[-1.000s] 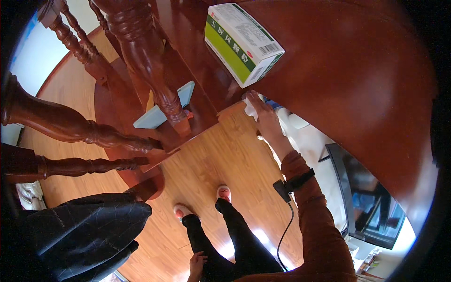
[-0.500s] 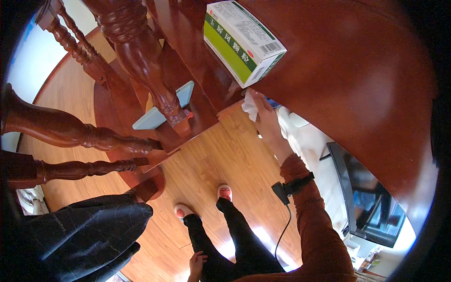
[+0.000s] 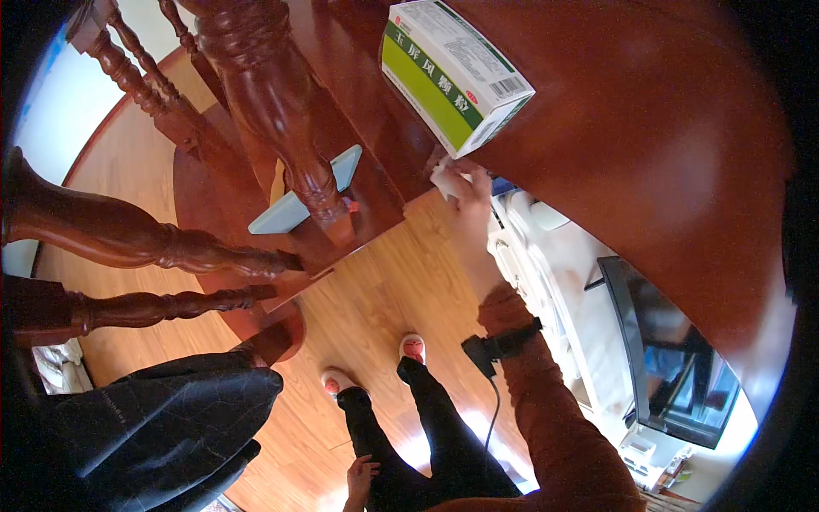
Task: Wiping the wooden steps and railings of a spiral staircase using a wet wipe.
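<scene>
The right hand (image 3: 467,189) gripped a crumpled white wad (image 3: 447,181) in bent fingers at the edge of the bench (image 3: 631,145), just below the near corner of a green-and-white box (image 3: 456,81); motion blur hid whether the wad touched the wood. The left hand (image 3: 361,472) hung by the thigh, fingers loosely curled; whether it held anything could not be told.

Good handling here, in my judgement, called for keeping the wad bunched between fingertips and wood, with light, even pressure, and the knuckles clear of the box so that its corner was not nudged.

Counted: one wad, one box on the bench, one dark screen (image 3: 670,358), two shoes (image 3: 414,348), and at least five turned wooden posts (image 3: 286,102), one crossing in front of a pale blue panel (image 3: 281,213).
</scene>
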Demonstrator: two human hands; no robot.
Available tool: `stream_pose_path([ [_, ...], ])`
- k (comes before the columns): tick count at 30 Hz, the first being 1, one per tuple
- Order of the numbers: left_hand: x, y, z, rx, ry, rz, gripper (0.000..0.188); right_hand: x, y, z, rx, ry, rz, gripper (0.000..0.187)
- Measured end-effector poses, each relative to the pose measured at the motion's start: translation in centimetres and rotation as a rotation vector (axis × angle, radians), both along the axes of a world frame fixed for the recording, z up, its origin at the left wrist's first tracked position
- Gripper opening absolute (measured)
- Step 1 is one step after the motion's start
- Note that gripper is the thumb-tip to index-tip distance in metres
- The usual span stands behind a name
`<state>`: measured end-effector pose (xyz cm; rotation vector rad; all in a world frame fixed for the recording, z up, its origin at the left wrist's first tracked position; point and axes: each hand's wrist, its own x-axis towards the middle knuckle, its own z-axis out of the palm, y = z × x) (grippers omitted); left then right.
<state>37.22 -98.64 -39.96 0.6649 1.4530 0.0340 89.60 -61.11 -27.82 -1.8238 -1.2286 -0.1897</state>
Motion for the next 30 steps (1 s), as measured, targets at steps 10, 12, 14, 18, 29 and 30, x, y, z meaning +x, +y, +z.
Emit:
stream_pose_path([
  [10,-0.5,-0.1,-0.3,-0.040,-0.036,0.066,0.030,-2.8,0.4,-1.4,-0.243,-0.235,-0.055,0.039],
  [12,-0.2,0.1,0.1,-0.058,-0.021,0.057,0.030,-4.6,0.3,-1.8,-0.207,-0.242,-0.012,0.040],
  [14,-0.1,0.2,-0.6,-0.010,-0.037,0.010,0.030,-5.3,-0.2,-2.1,-0.198,-0.263,-0.001,0.041],
  [18,-0.5,-0.1,-0.3,0.023,-0.027,0.032,0.030,-8.5,0.7,-1.6,-0.133,-0.007,0.050,0.044],
  [29,-0.5,0.4,1.1,-0.061,-0.028,0.149,0.030,-8.2,-8.4,-12.4,-0.423,0.851,0.118,0.042],
  [30,-0.5,0.4,1.1,-0.063,-0.023,0.160,0.030,-8.0,-7.5,-12.6,-0.430,0.854,0.127,0.042],
])
